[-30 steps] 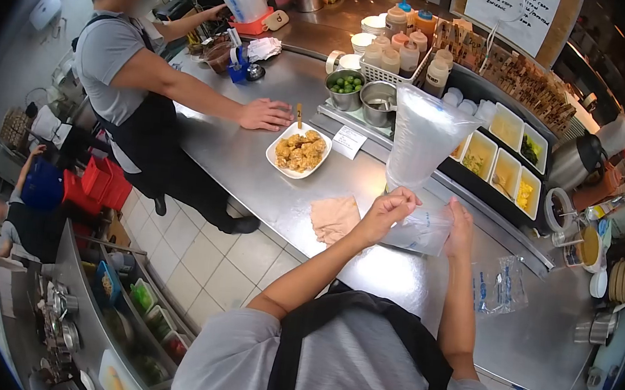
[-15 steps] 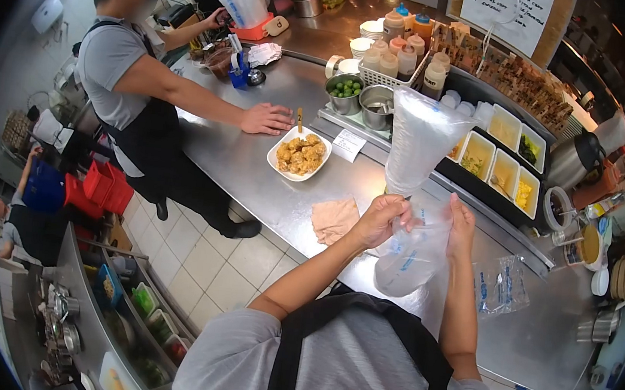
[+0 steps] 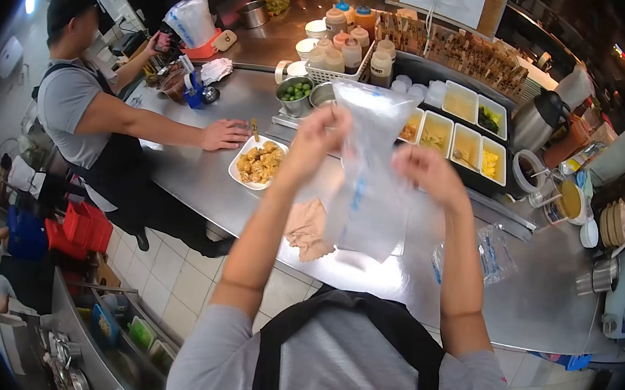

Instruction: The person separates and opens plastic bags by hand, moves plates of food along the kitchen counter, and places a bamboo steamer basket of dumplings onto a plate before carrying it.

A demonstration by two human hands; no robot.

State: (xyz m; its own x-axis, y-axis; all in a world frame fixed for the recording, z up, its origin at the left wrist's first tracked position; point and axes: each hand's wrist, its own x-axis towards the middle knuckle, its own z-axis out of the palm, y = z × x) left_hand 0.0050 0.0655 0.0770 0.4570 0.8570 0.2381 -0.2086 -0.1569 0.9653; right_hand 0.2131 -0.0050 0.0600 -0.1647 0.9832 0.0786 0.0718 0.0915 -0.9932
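A clear plastic bag with blue print hangs in front of me above the steel counter, blurred by motion. My left hand is closed at its upper left side, thumb and fingers pinched together. On the opposite side my right hand has its fingers curled at the bag's edge, their tips smeared. Just behind, a bundle of clear plastic bags stands upright; its lower part is hidden by the bag. A peach-coloured cloth lies left of the bag, and a flattened clear packet lies beyond my right forearm.
A white bowl of fried pieces sits at left near a co-worker's hand. Ahead are a pot of green limes, squeeze bottles and a rack of food tubs. A thermal jug stands at right.
Both my hands have risen and moved farther forward with the plastic bag, and stand wider apart. The bag, gathered and puffed before, now hangs lengthwise. My view has shifted to the right.
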